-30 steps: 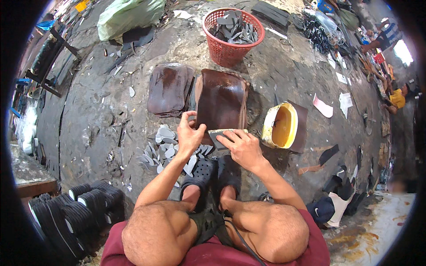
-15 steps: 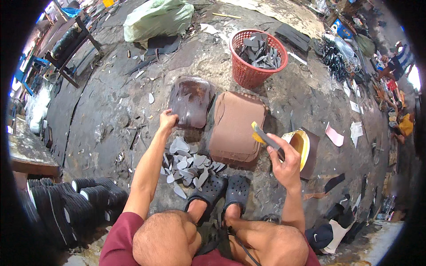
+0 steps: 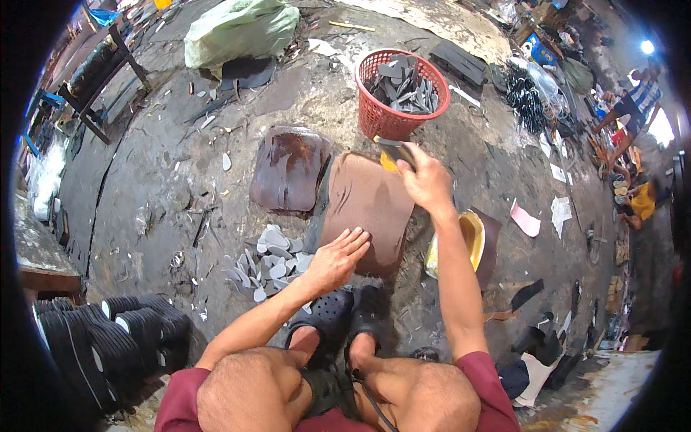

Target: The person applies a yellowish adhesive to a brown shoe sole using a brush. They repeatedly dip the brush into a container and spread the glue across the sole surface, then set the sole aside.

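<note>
My left hand (image 3: 338, 257) lies flat, fingers stretched, on the near left part of a stack of matte brown sheets (image 3: 363, 198). In my right hand (image 3: 430, 183) is a dark, flat glue spreader (image 3: 395, 149) with a yellow, glue-smeared end, held at the far right edge of that stack. Left of it lies a stack of glossy, dark brown sheets (image 3: 288, 169), wet-looking on top. A container (image 3: 433, 261) with yellow glue inside stands to the right, partly hidden by my right forearm.
Loose grey teardrop-shaped pieces (image 3: 268, 263) lie near my left forearm. Beyond the sheets stands a red basket (image 3: 385, 122) full of grey offcuts. Stacked black soles (image 3: 119, 345) are at the lower left; a pale green bag (image 3: 241, 32) lies far off. People (image 3: 637, 97) are at the far right.
My left hand has left the glossy sheets' edge and come down on the matte brown stack. My right hand has carried the spreader from near the glue container to the stack's far edge.
</note>
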Tool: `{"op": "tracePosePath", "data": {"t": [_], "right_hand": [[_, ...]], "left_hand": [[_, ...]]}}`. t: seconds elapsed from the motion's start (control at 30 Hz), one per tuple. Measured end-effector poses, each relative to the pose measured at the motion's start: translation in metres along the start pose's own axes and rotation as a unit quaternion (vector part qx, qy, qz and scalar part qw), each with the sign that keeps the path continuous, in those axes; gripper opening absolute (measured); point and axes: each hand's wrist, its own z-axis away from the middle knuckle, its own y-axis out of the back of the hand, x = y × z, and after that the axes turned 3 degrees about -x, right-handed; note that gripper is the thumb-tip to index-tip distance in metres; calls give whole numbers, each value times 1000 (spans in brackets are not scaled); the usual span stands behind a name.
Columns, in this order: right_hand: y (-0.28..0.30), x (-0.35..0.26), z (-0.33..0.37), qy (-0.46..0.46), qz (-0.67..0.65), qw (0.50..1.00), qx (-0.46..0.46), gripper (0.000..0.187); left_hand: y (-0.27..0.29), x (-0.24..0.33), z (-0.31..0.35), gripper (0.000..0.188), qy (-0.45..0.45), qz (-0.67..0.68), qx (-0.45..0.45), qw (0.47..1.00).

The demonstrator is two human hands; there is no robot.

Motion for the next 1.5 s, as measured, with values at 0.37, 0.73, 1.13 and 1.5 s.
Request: {"op": "tracePosePath", "data": {"t": [0.37, 0.73, 1.13, 1.5], "right_hand": [[-32, -5, 37, -89, 25, 992, -80, 48], [-67, 6, -73, -19, 89, 982, -165, 41], [-69, -47, -19, 233, 0, 947, -221, 51], [-90, -48, 60, 156, 176, 955, -182, 31]], "left_hand": [[0, 11, 5, 59, 8, -70, 9, 997], [-8, 10, 8, 64, 6, -55, -15, 998], [-1, -1, -2, 63, 53, 5, 22, 998], [-20, 35, 18, 63, -25, 54, 46, 997]]}}
